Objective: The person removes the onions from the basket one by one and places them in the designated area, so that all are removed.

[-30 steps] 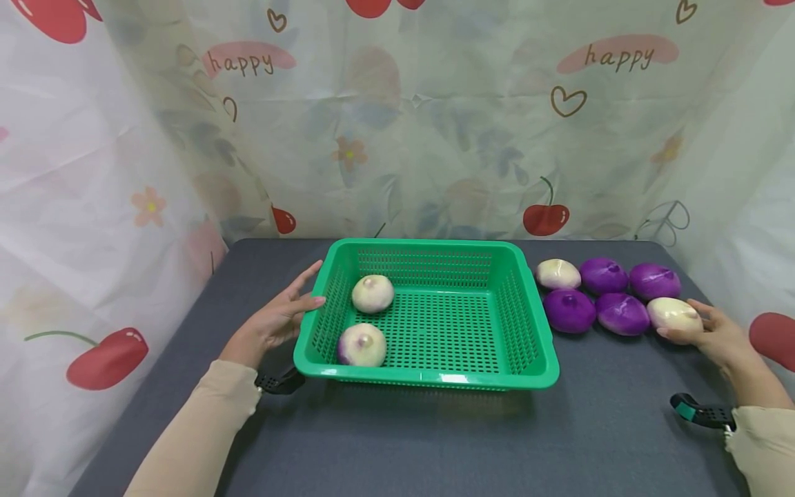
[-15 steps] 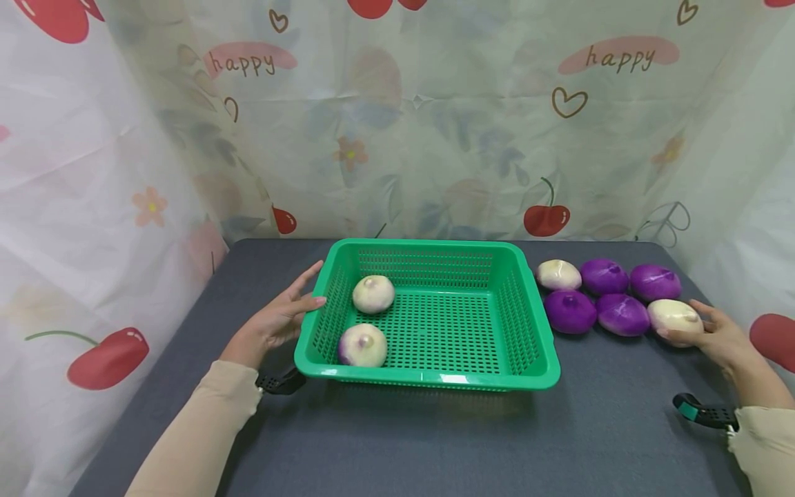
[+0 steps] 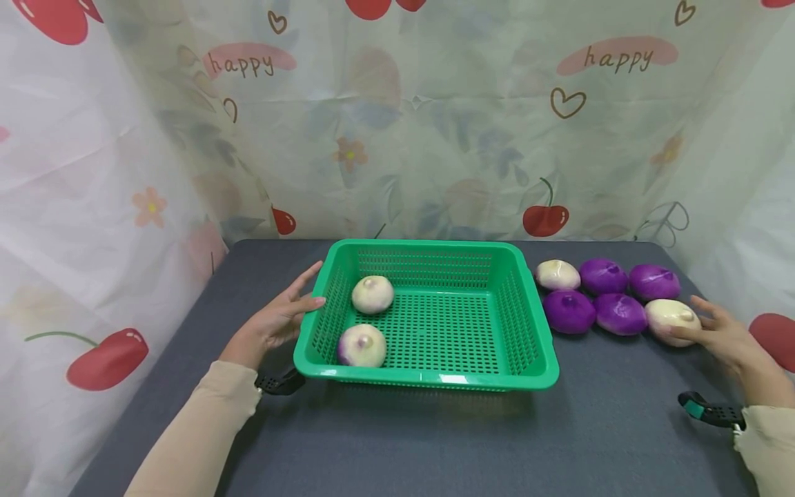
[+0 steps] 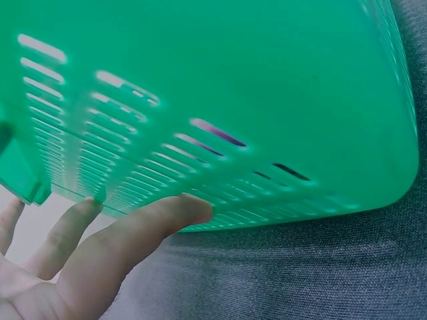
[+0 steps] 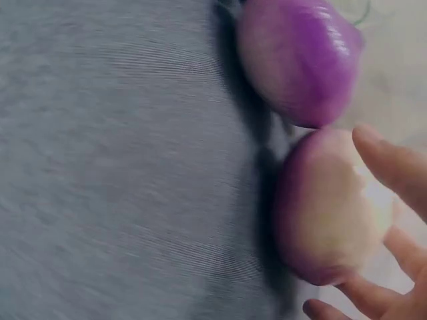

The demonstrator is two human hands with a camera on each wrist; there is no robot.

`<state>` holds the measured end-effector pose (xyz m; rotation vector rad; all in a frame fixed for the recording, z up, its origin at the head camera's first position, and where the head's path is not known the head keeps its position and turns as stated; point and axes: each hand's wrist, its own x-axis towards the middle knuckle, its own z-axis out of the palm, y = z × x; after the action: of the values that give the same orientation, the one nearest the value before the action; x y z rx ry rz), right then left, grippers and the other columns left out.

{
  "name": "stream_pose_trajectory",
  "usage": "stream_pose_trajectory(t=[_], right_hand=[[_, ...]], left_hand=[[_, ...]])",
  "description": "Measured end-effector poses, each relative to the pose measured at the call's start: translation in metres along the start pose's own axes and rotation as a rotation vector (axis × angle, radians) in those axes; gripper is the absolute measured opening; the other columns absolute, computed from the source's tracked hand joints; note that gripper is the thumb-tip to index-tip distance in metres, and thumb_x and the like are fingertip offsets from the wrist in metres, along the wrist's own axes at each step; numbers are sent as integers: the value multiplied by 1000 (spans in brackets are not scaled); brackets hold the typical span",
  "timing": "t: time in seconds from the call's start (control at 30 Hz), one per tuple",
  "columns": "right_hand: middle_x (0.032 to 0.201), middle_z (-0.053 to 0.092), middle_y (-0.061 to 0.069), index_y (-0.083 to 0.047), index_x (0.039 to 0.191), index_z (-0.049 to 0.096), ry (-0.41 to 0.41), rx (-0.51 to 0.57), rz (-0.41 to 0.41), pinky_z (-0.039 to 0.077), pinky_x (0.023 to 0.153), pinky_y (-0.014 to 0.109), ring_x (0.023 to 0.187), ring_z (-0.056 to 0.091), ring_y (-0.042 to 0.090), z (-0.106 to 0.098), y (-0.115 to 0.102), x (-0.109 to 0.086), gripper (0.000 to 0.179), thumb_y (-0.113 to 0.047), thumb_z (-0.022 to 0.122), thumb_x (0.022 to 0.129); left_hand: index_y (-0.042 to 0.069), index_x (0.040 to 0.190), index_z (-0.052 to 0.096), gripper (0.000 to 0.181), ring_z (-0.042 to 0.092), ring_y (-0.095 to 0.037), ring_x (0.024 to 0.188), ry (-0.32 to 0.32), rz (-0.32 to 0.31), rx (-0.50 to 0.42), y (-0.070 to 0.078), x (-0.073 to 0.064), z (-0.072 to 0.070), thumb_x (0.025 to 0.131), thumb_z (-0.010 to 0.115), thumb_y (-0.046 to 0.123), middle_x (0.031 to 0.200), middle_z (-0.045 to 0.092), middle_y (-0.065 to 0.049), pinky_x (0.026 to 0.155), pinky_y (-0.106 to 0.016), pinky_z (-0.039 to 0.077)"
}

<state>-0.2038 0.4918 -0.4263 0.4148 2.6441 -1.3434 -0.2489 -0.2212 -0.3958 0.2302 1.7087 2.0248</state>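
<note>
Grey table (image 3: 435, 442), green basket (image 3: 428, 376) centred. Pale onion (image 3: 671, 317) sits right of the basket, last in the near row. Right hand (image 3: 723, 338) fingers spread, touching it without closing; wrap fully before lifting. Left hand (image 3: 273, 321) open, flat against the basket's left wall.
</note>
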Motion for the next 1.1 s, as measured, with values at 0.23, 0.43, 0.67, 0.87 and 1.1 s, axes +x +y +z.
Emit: stream_pose_trajectory(t=[0.23,0.43,0.67,0.87,1.1], right_hand=[[154,-9,34,-29,154,-10,107,-3,-139,6,105,74,138,-5,57,-10,-47,-7,96,-44,62,93],[162,16,9,-42,153,10,137,103,-322,11,119,49,147,20,26,-2,-140,-34,74,-37,58,96],[130,52,-4,-18,150,35,-33,734,-621,46,89,10,113,56,6,28,-224,-51,63,0,59,94],[142,49,5,-20,147,42,-96,654,-724,47,92,14,126,51,14,75,-281,-58,60,-4,63,93],[149,43,5,-23,148,40,-253,454,-756,45,102,26,139,39,27,141,-313,-54,60,-11,63,94]], left_hand=[[43,154,7,78,64,-25,108,10,-8,25,1,-1,-3,100,52,7,156,23,-20,84,-49,54],[42,154,6,78,63,-26,110,6,-16,22,1,-2,-3,100,50,7,156,22,-21,85,-50,54],[42,154,5,79,63,-27,111,-1,-21,12,0,-2,-3,100,51,6,155,22,-22,84,-50,54],[42,154,5,79,63,-27,112,-12,-16,16,1,-1,-2,100,51,6,156,22,-22,84,-50,54],[42,154,5,79,62,-26,113,-17,-11,11,1,0,-1,100,51,6,157,21,-21,84,-50,55]])
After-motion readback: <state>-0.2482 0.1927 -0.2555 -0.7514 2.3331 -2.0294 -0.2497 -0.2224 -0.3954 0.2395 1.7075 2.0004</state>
